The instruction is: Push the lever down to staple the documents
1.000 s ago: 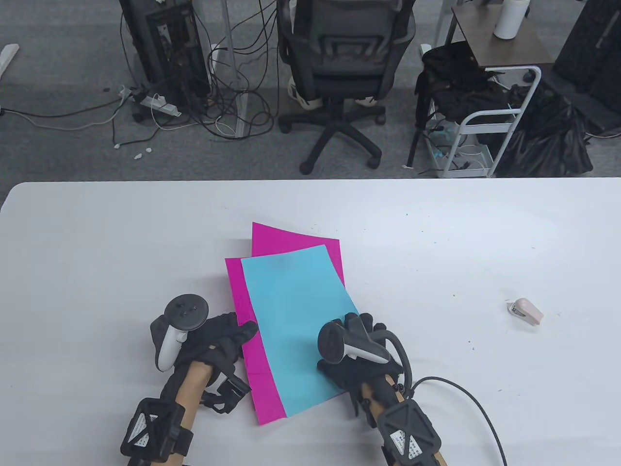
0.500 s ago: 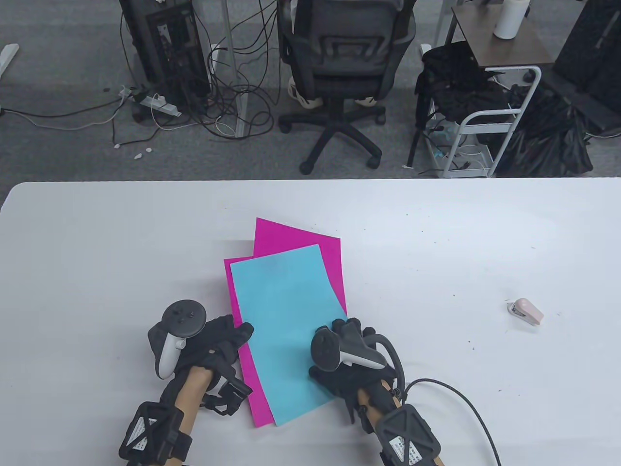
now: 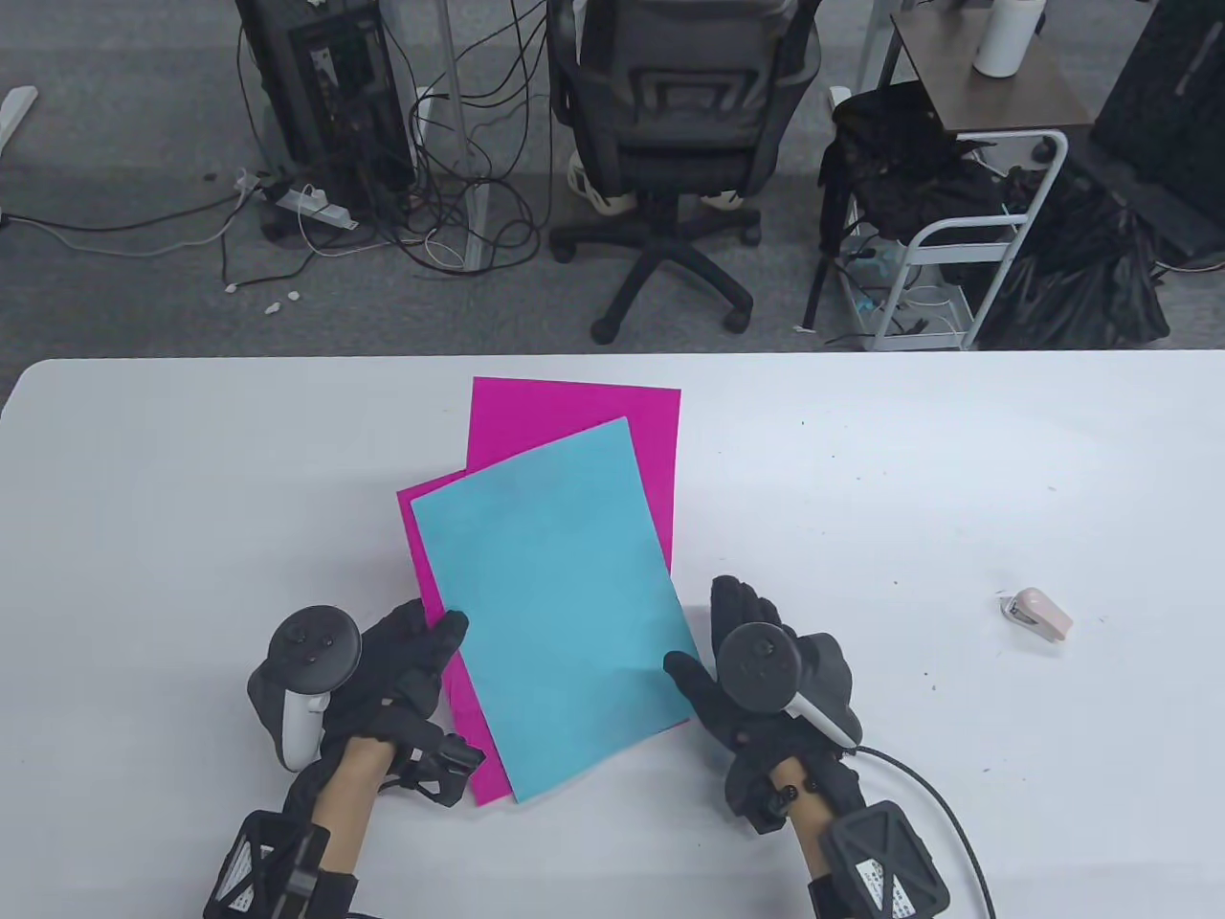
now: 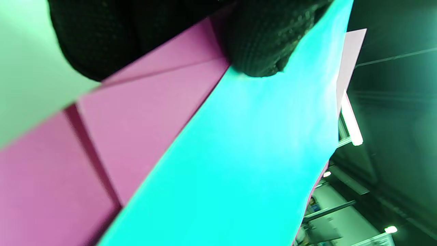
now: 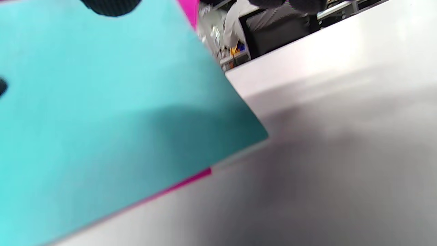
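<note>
– What colours are you getting?
– I see a cyan sheet [image 3: 550, 603] over magenta sheets [image 3: 574, 416], on a white table [image 3: 191, 498].
– And the stapler [image 3: 1036, 613]?
– Pale pink. My gloves [image 3: 407, 661] are black.

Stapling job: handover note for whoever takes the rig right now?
Left hand: thumb on the blue sheet, gripping the stack's left edge.
Right hand: thumb on the blue sheet's right edge, fingers extended beside it.
Papers: blue sheet on top of two magenta sheets, fanned, not squared, seemingly raised off the table.
Stapler: untouched, far right on the table.
Done: papers gathered.
Left: align the stack, fetch stapler, press the lever.
</note>
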The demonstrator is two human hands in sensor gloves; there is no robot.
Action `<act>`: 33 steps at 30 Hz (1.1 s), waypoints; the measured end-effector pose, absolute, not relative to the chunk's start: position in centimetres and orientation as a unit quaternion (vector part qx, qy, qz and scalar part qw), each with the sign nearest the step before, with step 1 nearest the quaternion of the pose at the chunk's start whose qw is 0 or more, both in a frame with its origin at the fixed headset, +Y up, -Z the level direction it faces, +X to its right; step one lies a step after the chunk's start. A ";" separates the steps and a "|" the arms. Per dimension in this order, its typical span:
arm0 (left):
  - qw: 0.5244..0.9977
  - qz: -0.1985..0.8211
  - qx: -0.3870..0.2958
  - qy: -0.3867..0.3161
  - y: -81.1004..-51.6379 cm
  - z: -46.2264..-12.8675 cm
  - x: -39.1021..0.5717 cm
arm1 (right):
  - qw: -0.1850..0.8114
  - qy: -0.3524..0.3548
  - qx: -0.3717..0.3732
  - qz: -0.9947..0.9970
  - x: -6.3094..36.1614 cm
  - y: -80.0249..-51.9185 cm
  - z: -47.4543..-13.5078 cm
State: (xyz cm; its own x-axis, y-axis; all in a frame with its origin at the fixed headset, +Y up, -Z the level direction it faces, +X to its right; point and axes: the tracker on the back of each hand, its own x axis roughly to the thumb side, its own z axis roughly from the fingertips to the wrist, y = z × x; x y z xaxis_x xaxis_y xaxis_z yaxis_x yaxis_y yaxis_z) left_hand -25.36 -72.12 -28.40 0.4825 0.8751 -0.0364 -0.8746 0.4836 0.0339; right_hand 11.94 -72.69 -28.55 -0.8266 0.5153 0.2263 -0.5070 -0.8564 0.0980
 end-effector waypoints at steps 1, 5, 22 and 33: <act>0.857 0.514 0.023 0.012 -71.8 -28.3 -25.4 | 0.291 0.002 0.120 0.949 12.4 -72.4 -28.5; 0.847 0.527 0.074 -0.015 -70.8 -27.6 -25.4 | 0.361 -0.038 0.116 0.925 13.6 -71.4 -28.2; 0.824 0.533 0.110 -0.159 -69.5 -26.2 -22.3 | 0.588 -0.115 0.152 0.786 15.4 -69.3 -27.2; 0.816 0.535 0.028 -0.218 -70.4 -26.9 -21.3 | 0.575 -0.140 0.173 0.787 15.2 -68.4 -26.8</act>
